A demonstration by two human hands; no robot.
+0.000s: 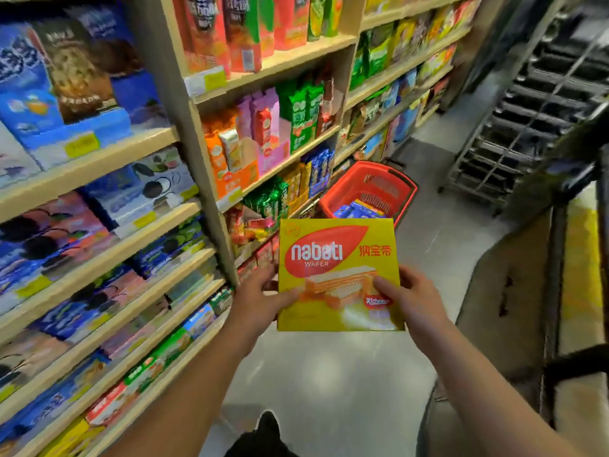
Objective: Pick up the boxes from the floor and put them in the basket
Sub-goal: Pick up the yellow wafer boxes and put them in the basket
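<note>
Now, box: a yellow wafer box [339, 275] was held flat between both hands, above the floor.
Fingers: left hand [260, 298] and right hand [410, 296] each gripped a lower side edge, thumbs on top.
Basket: the red basket [369, 189] stood on the floor straight ahead, well apart from the box, nearer the shelves [184, 103].
Coming move: probably a carry forward, then down.

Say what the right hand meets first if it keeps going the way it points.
Probably the red basket on the floor ahead. The right hand and left hand hold the yellow box, aimed roughly at it; nothing shows between, though depth is unclear.
</note>
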